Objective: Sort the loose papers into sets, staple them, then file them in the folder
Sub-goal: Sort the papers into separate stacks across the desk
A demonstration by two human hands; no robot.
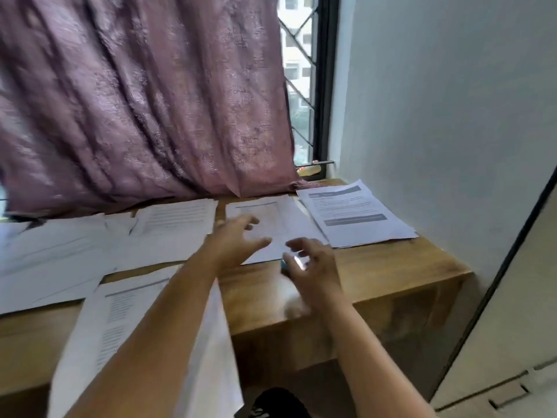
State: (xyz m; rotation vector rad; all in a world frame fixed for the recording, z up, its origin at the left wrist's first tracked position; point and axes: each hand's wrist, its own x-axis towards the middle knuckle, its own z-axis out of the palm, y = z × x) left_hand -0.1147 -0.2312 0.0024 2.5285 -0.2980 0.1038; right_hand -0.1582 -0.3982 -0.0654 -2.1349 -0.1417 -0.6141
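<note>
Middle stack (280, 227) near table (391, 267) back edge should be squared by open left hand (238, 239) before stapling; right hand (310, 263) curls over stapler (284, 264) (grip unclear).

Bare forearms, no sleeves; hands (241, 236) unadorned and ungloved.

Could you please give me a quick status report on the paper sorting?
Left hand open over middle paper set. Right hand open over blue stapler. Nothing blocking.
</note>
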